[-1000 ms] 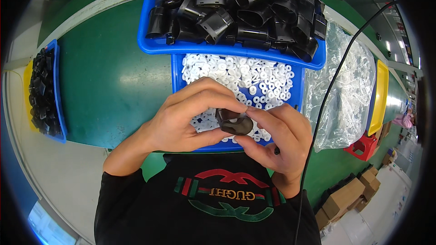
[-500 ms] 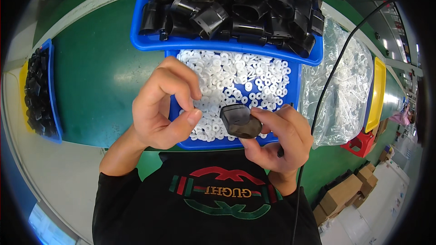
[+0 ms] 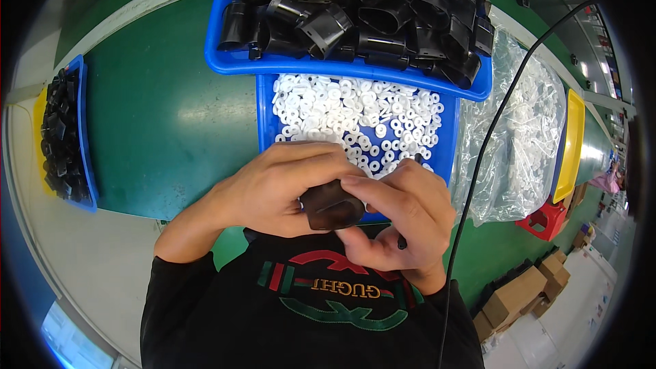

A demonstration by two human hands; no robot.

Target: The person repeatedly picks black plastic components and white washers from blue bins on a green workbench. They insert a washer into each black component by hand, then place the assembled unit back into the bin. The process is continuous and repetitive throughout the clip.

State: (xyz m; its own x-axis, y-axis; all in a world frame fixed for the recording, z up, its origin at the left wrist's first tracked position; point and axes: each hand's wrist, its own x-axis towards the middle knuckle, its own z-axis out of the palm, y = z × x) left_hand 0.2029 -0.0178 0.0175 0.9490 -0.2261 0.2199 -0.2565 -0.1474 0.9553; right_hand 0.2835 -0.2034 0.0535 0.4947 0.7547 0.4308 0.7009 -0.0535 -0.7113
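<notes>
Half a second ago the left hand (image 3: 280, 184) stood apart, finger and thumb pinched; now I have it wrapped around the black part (image 3: 331, 208). The right hand (image 3: 410, 212) pinches the part's other side between forefinger and thumb, a dark rod (image 3: 418, 158) tucked in it. I read this as fitting or pressing, though the fingers hide the spot.

The part sits between both hands, over the near edge of the lower tray (image 3: 449, 123) of white rings (image 3: 321, 99), close to the shirt (image 3: 225, 301). The upper tray (image 3: 294, 67) overlaps that tray's far side, limiting reach forward. To the right, the cable (image 3: 488, 123) and bag (image 3: 512, 143) crowd me. My widest room is leftward, over the worktop (image 3: 164, 116).
</notes>
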